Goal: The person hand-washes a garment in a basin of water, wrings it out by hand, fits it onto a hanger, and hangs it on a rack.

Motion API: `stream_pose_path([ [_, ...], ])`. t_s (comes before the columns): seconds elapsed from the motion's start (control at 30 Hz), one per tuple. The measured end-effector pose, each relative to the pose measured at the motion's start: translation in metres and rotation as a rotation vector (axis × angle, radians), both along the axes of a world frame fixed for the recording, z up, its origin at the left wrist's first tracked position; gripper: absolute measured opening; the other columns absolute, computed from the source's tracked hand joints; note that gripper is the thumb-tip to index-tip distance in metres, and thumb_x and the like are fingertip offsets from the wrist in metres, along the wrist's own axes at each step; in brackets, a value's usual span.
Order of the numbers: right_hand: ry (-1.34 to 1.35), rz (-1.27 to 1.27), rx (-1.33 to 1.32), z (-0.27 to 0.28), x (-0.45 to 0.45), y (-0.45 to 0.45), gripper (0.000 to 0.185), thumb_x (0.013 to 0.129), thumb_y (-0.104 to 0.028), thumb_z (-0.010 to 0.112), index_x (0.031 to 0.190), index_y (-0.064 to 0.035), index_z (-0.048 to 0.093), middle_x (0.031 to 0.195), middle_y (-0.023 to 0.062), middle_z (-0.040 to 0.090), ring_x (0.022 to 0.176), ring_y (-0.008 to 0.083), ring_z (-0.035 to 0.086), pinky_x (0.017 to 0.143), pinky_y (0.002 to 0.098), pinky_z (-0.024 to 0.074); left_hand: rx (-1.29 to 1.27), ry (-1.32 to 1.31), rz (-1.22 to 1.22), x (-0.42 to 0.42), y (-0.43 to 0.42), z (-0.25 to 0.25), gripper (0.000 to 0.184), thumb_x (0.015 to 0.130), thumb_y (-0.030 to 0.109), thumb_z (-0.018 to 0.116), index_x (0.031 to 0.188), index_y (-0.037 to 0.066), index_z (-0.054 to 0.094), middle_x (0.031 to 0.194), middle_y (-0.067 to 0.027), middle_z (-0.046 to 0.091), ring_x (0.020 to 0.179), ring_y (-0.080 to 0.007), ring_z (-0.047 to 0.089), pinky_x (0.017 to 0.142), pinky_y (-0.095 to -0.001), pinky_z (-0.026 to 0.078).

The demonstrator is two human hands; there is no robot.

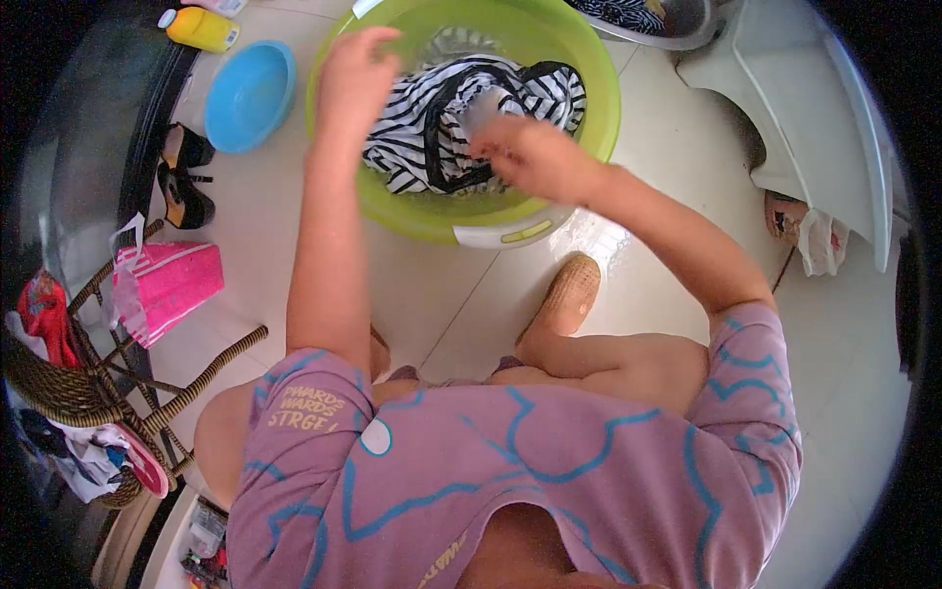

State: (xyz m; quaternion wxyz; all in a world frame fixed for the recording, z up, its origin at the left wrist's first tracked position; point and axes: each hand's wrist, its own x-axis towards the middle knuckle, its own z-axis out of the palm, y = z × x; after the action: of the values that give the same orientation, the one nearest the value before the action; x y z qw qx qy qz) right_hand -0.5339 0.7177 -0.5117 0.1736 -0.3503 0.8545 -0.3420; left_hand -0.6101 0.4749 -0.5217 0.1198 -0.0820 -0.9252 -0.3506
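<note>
A black-and-white striped garment (pixel 422 108) lies bunched and wet in a green basin (pixel 610 108) in front of me. My left hand (pixel 363 74) is raised over the basin's left side, apart from the garment, its fingers loosely bent and spread with nothing visible in them. Over the middle of the garment, my right hand (pixel 540 162) has its fingers drawn together. A pale, see-through blur shows at their tips; I cannot make out what it is. Motion smears both hands slightly.
Left of the basin are a blue bowl (pixel 249 98), a yellow bottle (pixel 201 29) and black heeled shoes (pixel 186 196). A pink bag (pixel 177 285) stands beside a wicker chair (pixel 206 378). A metal basin (pixel 692 25) with dark cloth and a white plastic panel (pixel 785 88) are at right.
</note>
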Motion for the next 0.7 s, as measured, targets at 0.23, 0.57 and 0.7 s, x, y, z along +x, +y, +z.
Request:
stream_pose_path([
  [0.23,0.136,-0.304,0.401,-0.050,-0.051,0.033,0.025,0.088,-0.026,0.054,0.095,-0.0022,0.059,0.091,0.0214,0.062,0.088,0.0391,0.061,0.075,0.0462,0.0491,-0.296,-0.389,-0.219,0.025,0.059,-0.046,0.020,0.082,0.026,0.061,0.085,0.007,0.068,0.084,-0.0168,0.066,0.083,-0.0335,0.064,0.073,-0.0423,0.050],
  [0.57,0.167,-0.362,0.456,-0.063,-0.050,0.014,0.038,0.083,-0.033,0.060,0.105,-0.0033,0.050,0.087,0.0219,0.067,0.083,0.0373,0.066,0.072,0.0481,0.0530,-0.368,-0.282,-0.237,0.034,0.051,-0.032,0.039,0.074,0.024,0.072,0.109,0.009,0.065,0.108,-0.0155,0.059,0.104,-0.0343,0.055,0.088,-0.0420,0.046],
  [0.7,0.095,-0.546,0.534,-0.043,-0.039,-0.003,0.048,0.078,-0.037,0.066,0.105,-0.0010,0.048,0.088,0.0209,0.067,0.086,0.0383,0.066,0.074,0.0477,0.0529,-0.326,-0.280,-0.134,0.035,0.063,-0.059,0.075,0.066,0.022,0.078,0.132,0.007,0.046,0.129,-0.0164,0.046,0.118,-0.0371,0.045,0.100,-0.0415,0.040],
])
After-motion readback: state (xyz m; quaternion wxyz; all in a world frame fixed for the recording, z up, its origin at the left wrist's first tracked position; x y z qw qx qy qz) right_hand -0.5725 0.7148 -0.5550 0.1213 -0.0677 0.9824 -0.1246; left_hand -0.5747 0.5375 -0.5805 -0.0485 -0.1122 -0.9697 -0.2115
